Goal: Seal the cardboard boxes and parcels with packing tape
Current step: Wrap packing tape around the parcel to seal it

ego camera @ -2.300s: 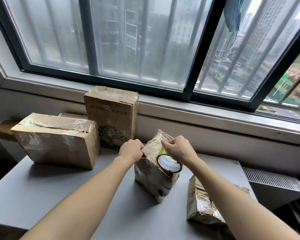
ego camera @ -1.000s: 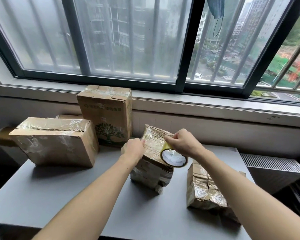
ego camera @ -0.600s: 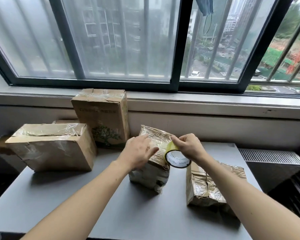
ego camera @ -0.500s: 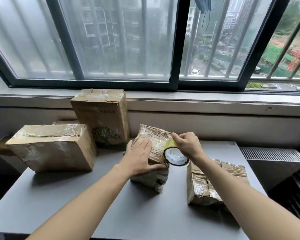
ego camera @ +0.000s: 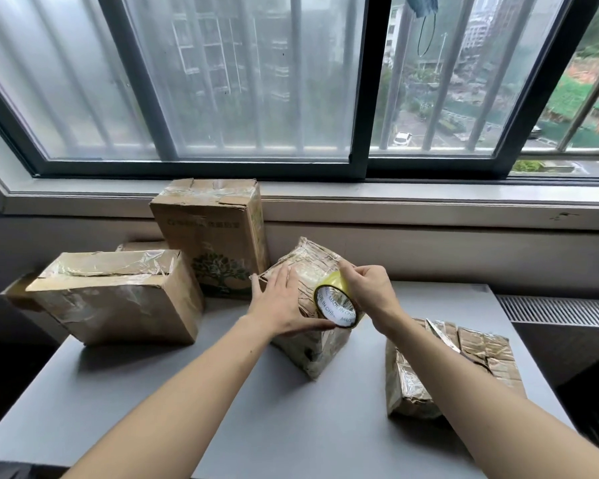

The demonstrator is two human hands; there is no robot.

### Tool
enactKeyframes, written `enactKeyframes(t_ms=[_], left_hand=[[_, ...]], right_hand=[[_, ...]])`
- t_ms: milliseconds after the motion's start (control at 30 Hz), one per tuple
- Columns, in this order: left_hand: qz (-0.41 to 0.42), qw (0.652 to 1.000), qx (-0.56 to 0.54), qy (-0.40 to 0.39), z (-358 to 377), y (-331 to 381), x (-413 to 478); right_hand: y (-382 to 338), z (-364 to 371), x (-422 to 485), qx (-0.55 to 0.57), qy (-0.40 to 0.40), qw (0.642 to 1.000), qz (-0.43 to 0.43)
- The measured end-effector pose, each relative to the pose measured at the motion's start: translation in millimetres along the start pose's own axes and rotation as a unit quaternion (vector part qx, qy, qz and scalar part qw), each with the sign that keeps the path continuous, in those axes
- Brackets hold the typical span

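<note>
Two bare forearms reach in from the near edge of the grey table (ego camera: pixel 153 392), converging on the crumpled, tape-wrapped parcel (ego camera: pixel 312 350) that stands tilted around the middle of the tabletop. Left hand (ego camera: pixel 284 305) lies flat against the parcel's near-left face, fingers spread and pointing up toward the window, thumb stretched sideways along the lower part and reaching under the roll, palm pressing and nothing gripped. Right hand (ego camera: pixel 367 288) comes in from the right with the wrist bent, fingers curled over the top of the yellow tape roll (ego camera: pixel 336 305) and grasping it; the roll sits against the parcel's right face, its white printed core turned toward the camera. Over by the right edge, a second wrapped parcel (ego camera: pixel 412 382) rests just beyond the right forearm, partly hidden by it. At the far-left corner lies a wide taped box (ego camera: pixel 118 299), and beside it, against the wall at the far edge, a tall box (ego camera: pixel 208 236) with a tree print stands upright.
</note>
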State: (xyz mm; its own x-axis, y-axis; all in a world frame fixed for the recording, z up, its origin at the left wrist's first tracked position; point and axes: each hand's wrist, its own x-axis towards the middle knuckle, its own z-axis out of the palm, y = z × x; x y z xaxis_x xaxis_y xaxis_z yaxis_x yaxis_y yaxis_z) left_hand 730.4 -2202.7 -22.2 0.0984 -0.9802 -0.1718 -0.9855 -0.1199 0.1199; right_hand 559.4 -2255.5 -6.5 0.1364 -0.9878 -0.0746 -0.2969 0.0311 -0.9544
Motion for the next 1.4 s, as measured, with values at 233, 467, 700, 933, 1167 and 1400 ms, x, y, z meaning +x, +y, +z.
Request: enactKeyframes(t_ms=[233,467,700,933,1167,1400], left_hand=[[0.11,0.992,0.058,0.033,4,-27,-2],[0.232,0.962,0.007,0.144,21,-34,-1],[0.259,0.941,-0.051,0.211,37,-29,-5],[0.179,0.969,0.001,0.169,49,-18,-14],[0.17,0.969,-0.006,0.178,48,-13,-14],[0.164,0.973,0.046,0.158,51,-11,-14]], right_hand=[[5,10,-25,0.123,-0.074,0.989,0.028],[-8,14,-28,0.051,-0.061,0.996,0.03],[-32,20,-17,-0.114,-0.045,0.992,0.03],[-36,26,-31,-0.156,-0.005,0.986,0.053],[-36,30,-36,-0.215,0.004,0.976,0.045],[-7,9,-53,-0.218,-0.013,0.973,0.074]])
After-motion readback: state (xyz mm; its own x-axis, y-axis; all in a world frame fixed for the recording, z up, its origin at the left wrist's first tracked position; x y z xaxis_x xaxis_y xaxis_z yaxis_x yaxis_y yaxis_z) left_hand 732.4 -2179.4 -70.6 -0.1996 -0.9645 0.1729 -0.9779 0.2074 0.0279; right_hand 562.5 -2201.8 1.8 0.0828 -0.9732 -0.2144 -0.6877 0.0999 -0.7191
